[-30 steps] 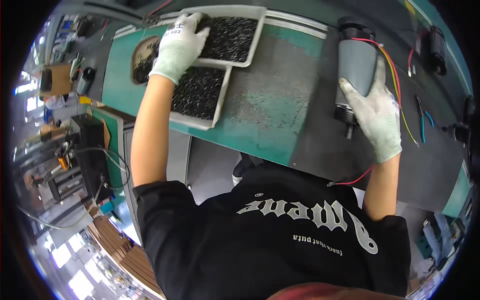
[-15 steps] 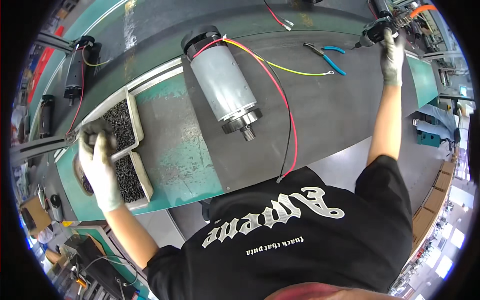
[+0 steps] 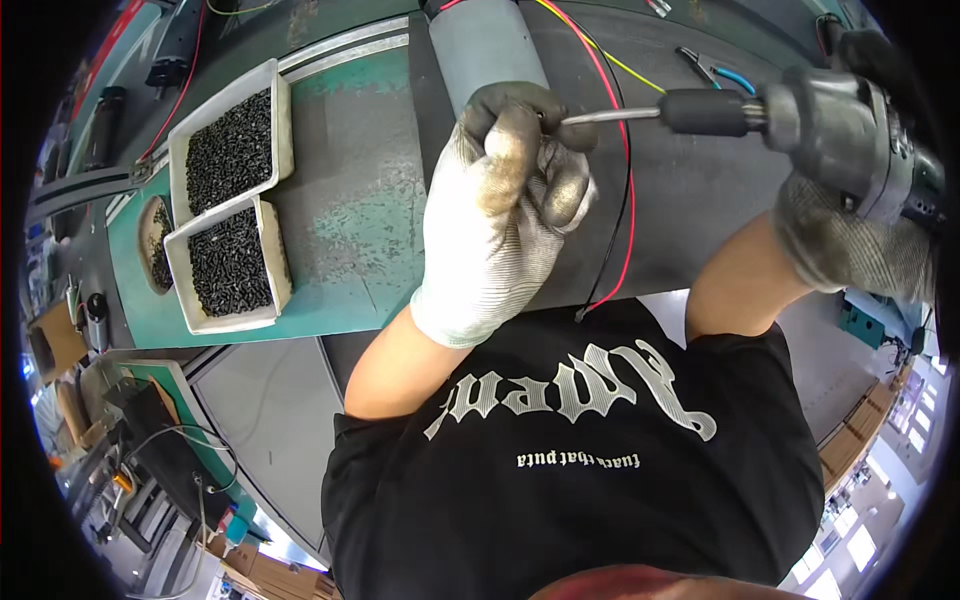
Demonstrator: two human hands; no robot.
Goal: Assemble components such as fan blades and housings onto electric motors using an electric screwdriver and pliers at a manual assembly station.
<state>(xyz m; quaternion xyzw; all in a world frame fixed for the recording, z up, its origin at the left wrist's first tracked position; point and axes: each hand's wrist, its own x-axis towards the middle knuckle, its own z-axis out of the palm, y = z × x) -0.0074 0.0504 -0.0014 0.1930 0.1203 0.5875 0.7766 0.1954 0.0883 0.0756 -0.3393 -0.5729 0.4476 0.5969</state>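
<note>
Since half a second ago, our left hand (image 3: 500,200) has left the trays and our right hand (image 3: 850,240) has brought a driver (image 3: 800,110) in from the far bench. One motor (image 3: 485,45) lies on the bench (image 3: 350,220); two trays (image 3: 228,150) of dark screws sit left. The left fingers (image 3: 560,180) pinch the bit's (image 3: 610,116) tip over the motor. The right fist grips the driver.

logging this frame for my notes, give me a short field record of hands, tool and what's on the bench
left hand: gloved left hand pinching the bit tip
right hand: gloved right hand gripping a power screwdriver
workpiece: grey cylindrical motor, red wire and yellow wire
trays: two white trays of dark screws
bench: green-topped bench
</note>
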